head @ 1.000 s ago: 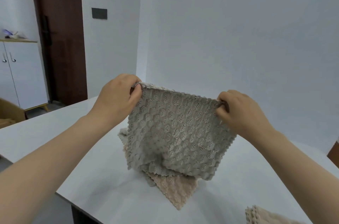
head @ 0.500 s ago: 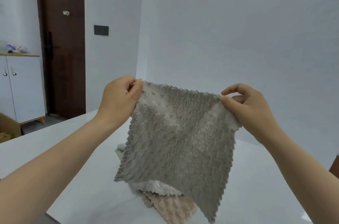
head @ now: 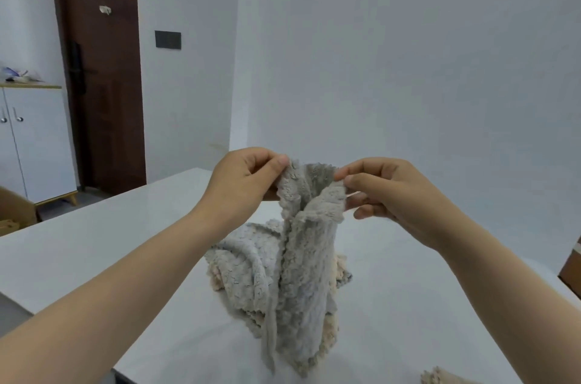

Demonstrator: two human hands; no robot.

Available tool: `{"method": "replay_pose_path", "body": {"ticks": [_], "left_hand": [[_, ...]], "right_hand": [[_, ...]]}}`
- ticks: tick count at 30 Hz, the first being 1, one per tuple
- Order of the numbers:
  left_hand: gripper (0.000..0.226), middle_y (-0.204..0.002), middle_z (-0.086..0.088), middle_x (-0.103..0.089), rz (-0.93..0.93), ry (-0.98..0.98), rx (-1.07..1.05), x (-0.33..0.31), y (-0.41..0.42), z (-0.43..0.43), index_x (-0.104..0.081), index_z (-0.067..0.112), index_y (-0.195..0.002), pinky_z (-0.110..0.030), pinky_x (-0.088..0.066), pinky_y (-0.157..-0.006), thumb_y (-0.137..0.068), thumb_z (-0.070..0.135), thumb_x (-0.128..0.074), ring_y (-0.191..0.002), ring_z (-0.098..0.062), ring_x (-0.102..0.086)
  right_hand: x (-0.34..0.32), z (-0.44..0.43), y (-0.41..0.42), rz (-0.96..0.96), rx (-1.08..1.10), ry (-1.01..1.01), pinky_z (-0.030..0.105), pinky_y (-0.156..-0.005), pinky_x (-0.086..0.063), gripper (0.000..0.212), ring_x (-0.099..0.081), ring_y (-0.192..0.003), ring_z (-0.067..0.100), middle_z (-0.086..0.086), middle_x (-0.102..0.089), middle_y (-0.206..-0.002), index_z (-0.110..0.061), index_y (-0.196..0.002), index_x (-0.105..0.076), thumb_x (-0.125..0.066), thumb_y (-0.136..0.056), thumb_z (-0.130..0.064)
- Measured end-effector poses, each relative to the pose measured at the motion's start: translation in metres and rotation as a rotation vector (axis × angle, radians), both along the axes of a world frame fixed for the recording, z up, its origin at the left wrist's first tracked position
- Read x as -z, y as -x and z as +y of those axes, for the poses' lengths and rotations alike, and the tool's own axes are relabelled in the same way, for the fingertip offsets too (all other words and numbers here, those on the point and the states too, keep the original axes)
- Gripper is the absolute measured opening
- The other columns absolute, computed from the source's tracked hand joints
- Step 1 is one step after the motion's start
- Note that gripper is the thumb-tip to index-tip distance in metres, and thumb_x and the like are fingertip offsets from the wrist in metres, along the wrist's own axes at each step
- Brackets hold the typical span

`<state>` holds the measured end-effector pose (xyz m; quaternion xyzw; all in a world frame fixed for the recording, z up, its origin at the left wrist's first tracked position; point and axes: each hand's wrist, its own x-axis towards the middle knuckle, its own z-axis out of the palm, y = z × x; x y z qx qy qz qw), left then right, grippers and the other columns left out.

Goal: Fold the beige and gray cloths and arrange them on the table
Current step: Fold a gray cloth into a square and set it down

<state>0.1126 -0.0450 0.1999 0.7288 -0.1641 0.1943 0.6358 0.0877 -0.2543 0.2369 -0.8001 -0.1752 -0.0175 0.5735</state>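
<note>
- Left hand (head: 248, 177) and right hand (head: 386, 191): each pinches a top corner of the gray cloth (head: 301, 273), the corners brought close, apparently to fold it in half.
- The cloth hangs between the hands above the table (head: 110, 242).
- Unfolded cloths (head: 242, 264), gray and beige, lie heaped just behind it.

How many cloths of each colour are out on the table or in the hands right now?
Gray cloths: 2, one held up by the left hand and right hand, the held gray cloth, and another gray cloth lying behind it.
Beige cloths: 2 visible, one beige cloth mostly hidden in the pile, one folded beige cloth at the bottom edge.
Total: 4 visible; more may be hidden.
</note>
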Motion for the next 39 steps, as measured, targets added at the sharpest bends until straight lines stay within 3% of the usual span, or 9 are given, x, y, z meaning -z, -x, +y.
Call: {"method": "replay_pose_path", "body": {"ticks": [3,7,12,16,20,23,29,33,39], "left_hand": [[0.025,-0.078,-0.02,-0.068,0.011,0.01,0.018,0.005,0.003,-0.005,-0.07,0.001,-0.087,-0.028,-0.059,-0.068,-0.094,0.02,-0.056,-0.068,-0.02,-0.065],[0.022,-0.075,-0.013,-0.07,0.039,0.032,0.049,0.011,0.01,-0.011,-0.072,0.004,-0.086,-0.027,-0.058,-0.065,-0.092,0.019,-0.058,-0.064,-0.015,-0.066],[0.02,-0.078,-0.014,-0.072,0.098,0.112,0.171,0.019,0.024,-0.021,-0.072,0.001,-0.089,-0.022,-0.057,-0.063,-0.09,0.016,-0.06,-0.066,-0.015,-0.069],[0.016,-0.09,-0.006,-0.076,0.094,0.036,0.262,0.027,0.032,-0.023,-0.073,0.014,-0.096,-0.028,-0.058,-0.081,-0.082,0.019,-0.066,-0.085,-0.017,-0.071],[0.024,-0.092,-0.006,-0.076,0.119,0.062,0.293,0.033,0.031,-0.022,-0.072,0.012,-0.101,-0.025,-0.058,-0.08,-0.093,0.003,-0.052,-0.085,-0.016,-0.071],[0.024,-0.092,-0.007,-0.076,0.138,0.096,0.279,0.034,0.033,-0.024,-0.072,0.011,-0.098,-0.023,-0.058,-0.076,-0.093,0.002,-0.051,-0.084,-0.016,-0.071],[0.019,-0.088,-0.012,-0.076,0.131,0.178,0.237,0.037,0.034,-0.025,-0.074,0.006,-0.095,-0.023,-0.058,-0.069,-0.091,0.005,-0.056,-0.081,-0.021,-0.073],[0.021,-0.087,-0.01,-0.076,0.122,0.158,0.233,0.039,0.036,-0.026,-0.075,0.009,-0.094,-0.023,-0.058,-0.069,-0.092,0.005,-0.054,-0.081,-0.02,-0.073],[0.022,-0.084,-0.016,-0.074,0.026,0.051,0.154,0.042,0.036,-0.027,-0.077,0.012,-0.089,-0.038,-0.06,-0.075,-0.091,0.006,-0.057,-0.083,-0.034,-0.07]], "right_hand": [[0.002,0.0,0.003,-0.007,-0.07,0.041,0.019,-0.062,-0.055,0.02,-0.074,-0.079,0.018,0.007,-0.072,-0.082,-0.006,-0.103,-0.067,-0.056,-0.09,0.004],[0.009,0.004,0.003,-0.056,-0.069,0.09,0.022,-0.064,-0.058,0.026,-0.072,-0.072,0.016,0.007,-0.071,-0.076,-0.005,-0.1,-0.068,-0.068,-0.078,0.01],[0.023,0.007,0.003,-0.252,0.077,0.154,0.03,-0.069,-0.059,0.01,-0.072,-0.064,0.016,0.007,-0.073,-0.069,-0.01,-0.081,-0.069,-0.077,-0.076,-0.007],[0.031,0.005,0.003,-0.362,0.137,0.248,0.037,-0.062,-0.058,0.013,-0.068,-0.057,0.016,0.002,-0.069,-0.063,-0.014,-0.073,-0.067,-0.077,-0.078,-0.02],[0.035,0.001,0.002,-0.457,0.201,0.346,0.014,-0.05,-0.038,0.013,-0.049,-0.049,0.005,-0.013,-0.061,-0.064,-0.024,-0.069,-0.069,-0.079,-0.075,-0.029],[0.036,0.002,0.002,-0.513,0.205,0.351,0.013,-0.053,-0.038,0.012,-0.047,-0.052,0.008,-0.012,-0.062,-0.082,-0.029,-0.069,-0.07,-0.08,-0.075,-0.025],[0.044,0.004,0.004,-0.43,0.116,0.183,0.017,-0.046,-0.032,0.012,-0.04,-0.044,0.008,0.001,-0.053,-0.048,-0.023,-0.075,-0.069,-0.073,-0.079,-0.013],[0.046,0.004,0.004,-0.409,0.074,0.142,0.011,-0.044,-0.029,0.008,-0.036,-0.04,0.004,-0.019,-0.049,-0.045,-0.017,-0.075,-0.071,-0.074,-0.082,-0.013],[0.048,0.003,0.004,-0.387,0.097,0.128,0.027,-0.049,-0.032,0.014,-0.032,-0.047,0.016,-0.006,-0.039,-0.045,-0.022,-0.071,-0.066,-0.07,-0.084,-0.023]]}}
